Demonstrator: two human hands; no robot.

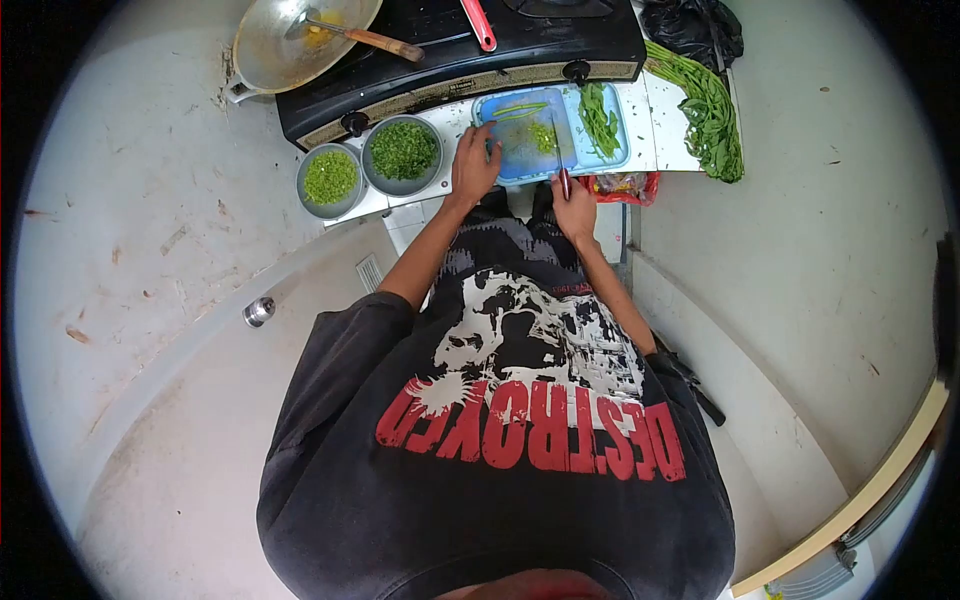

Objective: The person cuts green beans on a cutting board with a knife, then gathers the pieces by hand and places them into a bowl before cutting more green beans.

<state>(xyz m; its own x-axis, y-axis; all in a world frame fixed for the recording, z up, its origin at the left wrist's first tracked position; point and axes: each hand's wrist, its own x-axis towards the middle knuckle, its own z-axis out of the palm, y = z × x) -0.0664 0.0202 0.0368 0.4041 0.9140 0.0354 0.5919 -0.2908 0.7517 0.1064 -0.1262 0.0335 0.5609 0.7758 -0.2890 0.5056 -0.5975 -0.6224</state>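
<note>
My right hand (573,210) is closed round the dark red handle of a knife (562,165), whose blade points away over the blue cutting board (530,160). Small chopped green pieces (543,138) lie just left of the blade. At the board's left edge rests my left hand (476,165), fingers apart, with nothing visible in it. A few long green beans (520,110) lie near the board's far edge, beyond my left fingertips. On the light blue tray (622,130), right of the board, is a bunch of cut green beans (598,122).
Left of my left hand stand a bowl of chopped dark greens (403,150) and a bowl of light green pieces (330,177). Behind is a black stove (450,70) with a wok (290,50). Leafy stalks (705,120) lie right; a red basket (640,190) sits below the counter.
</note>
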